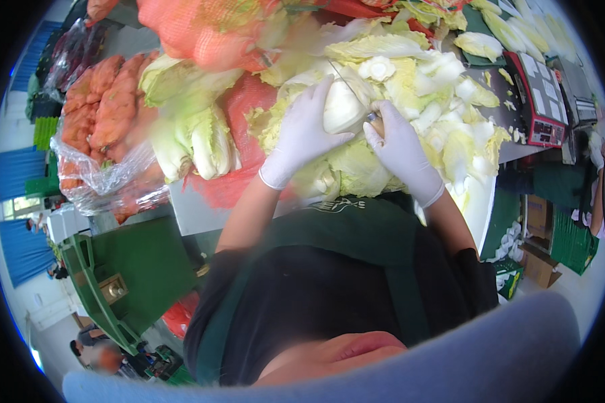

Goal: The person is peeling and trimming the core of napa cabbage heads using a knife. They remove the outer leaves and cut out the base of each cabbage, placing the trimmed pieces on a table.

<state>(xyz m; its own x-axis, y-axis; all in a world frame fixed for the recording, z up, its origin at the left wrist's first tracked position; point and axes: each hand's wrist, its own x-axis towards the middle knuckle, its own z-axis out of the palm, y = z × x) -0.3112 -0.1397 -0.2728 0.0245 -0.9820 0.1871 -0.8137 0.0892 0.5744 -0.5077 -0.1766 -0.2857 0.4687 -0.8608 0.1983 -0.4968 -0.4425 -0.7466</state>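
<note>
My left hand (pixel 305 123), in a white glove, holds the side of a pale napa cabbage head (pixel 340 108), thumb and fingers spread around it. In my right hand (pixel 403 136), also gloved, is a knife (pixel 375 121) with a light-coloured handle. Its thin blade slants up and away across the cabbage; I cannot tell how deep it sits. Loose cabbage leaves (pixel 358 169) lie under and around both hands. Just beyond the blade is a cut cabbage base (pixel 378 68).
Whole napa cabbages (pixel 212 141) lie at left on red mesh (pixel 247 106), beside bagged orange root vegetables (pixel 113 101). A filled mesh sack (pixel 196 32) stands ahead. At right are leaf trimmings (pixel 456 121), a red scale (pixel 539 95), trimmed heads (pixel 479 46) and another person's arm (pixel 598 196).
</note>
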